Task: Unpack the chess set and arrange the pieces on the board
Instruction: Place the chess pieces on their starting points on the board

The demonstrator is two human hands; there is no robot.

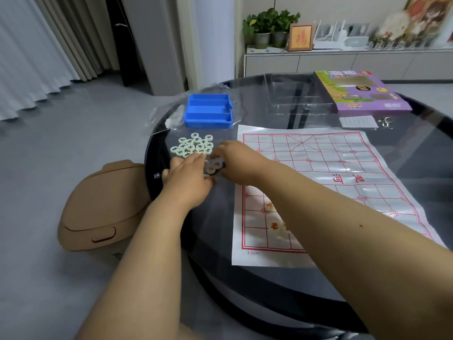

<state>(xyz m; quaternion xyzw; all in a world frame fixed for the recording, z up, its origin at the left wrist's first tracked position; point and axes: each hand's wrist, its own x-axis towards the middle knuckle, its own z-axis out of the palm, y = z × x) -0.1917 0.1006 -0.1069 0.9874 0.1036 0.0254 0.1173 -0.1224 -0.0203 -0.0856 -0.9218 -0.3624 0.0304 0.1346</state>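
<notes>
Lying between both hands' curled fingers (215,153), red-marked pieces (212,167); grip unclear.

Bare tabletop (215,217) lies between the pieces (192,144) and board (343,182); blue tray (208,111) stands behind.

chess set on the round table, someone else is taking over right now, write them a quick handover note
Left hand: on the table left of the board, fingers over a few red-marked pieces; grip hidden.
Right hand: reaching across to the same pieces, fingers curled at them; whether it holds one is hidden.
Things: paper board is unfolded flat. Black-marked pieces lie in a loose pile beyond the hands. Blue tray is emptied, behind the pile. Purple box sits at the far side.
Done: set unpacked, board laid out, a few red pieces near the board's near edge.
Left: nearly all pieces need placing.
</notes>
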